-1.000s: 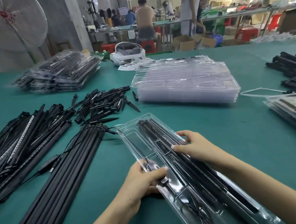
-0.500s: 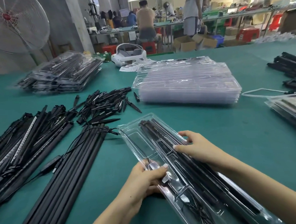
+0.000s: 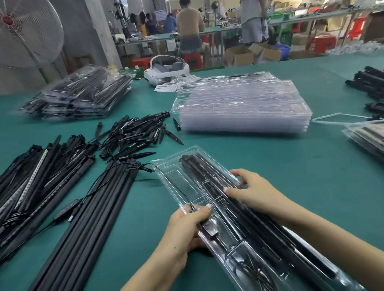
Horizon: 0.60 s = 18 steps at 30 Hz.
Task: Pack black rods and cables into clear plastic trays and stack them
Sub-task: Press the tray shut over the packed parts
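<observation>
Where trays (image 3: 242,105) stack, green table (image 3: 302,183) spreads.

At your ten o'clock a large fan (image 3: 15,30) stands against the grey wall. At twelve o'clock a white headset (image 3: 166,71) sits on the green table (image 3: 279,173) with paper slips (image 3: 177,83) just beside it. Beyond the table, at one o'clock, you see cardboard boxes (image 3: 252,53), red stools (image 3: 321,42) and people at long benches (image 3: 224,29).
</observation>
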### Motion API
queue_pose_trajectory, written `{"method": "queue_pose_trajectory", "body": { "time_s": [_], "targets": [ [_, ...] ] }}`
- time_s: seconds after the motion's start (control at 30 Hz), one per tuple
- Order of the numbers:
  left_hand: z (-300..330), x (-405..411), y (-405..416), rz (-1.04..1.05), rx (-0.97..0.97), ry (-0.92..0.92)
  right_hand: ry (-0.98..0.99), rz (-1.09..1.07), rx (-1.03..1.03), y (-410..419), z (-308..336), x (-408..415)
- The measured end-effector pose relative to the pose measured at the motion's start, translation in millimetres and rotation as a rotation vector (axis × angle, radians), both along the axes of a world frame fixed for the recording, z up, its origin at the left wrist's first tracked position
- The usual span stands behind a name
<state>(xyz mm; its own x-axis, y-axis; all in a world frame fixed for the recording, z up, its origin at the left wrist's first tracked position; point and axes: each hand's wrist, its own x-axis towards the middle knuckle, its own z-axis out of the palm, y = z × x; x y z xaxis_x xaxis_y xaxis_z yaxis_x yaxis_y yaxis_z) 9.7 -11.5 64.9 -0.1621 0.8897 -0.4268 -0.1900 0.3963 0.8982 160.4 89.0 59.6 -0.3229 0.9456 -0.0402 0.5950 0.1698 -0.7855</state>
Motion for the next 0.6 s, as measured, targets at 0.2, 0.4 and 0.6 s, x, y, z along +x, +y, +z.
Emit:
{"method": "queue_pose_trajectory", "body": {
  "time_s": [0.2,0.4,0.6],
  "targets": [
    [1.8,3.0,2.5,0.063,-0.018,-0.033,-0.509,0.045,0.439,-21.5,13.2,-4.2],
    [2.3,4.4,-0.1,0.052,0.013,-0.015,-0.402,0.358,0.496,-96.9,37.8,-0.3],
    [2.4,7.8,-2.7,0.069,0.012,-0.053,-0.600,0.310,0.979,-116.2,23.2,-6.6]
  ]
}}
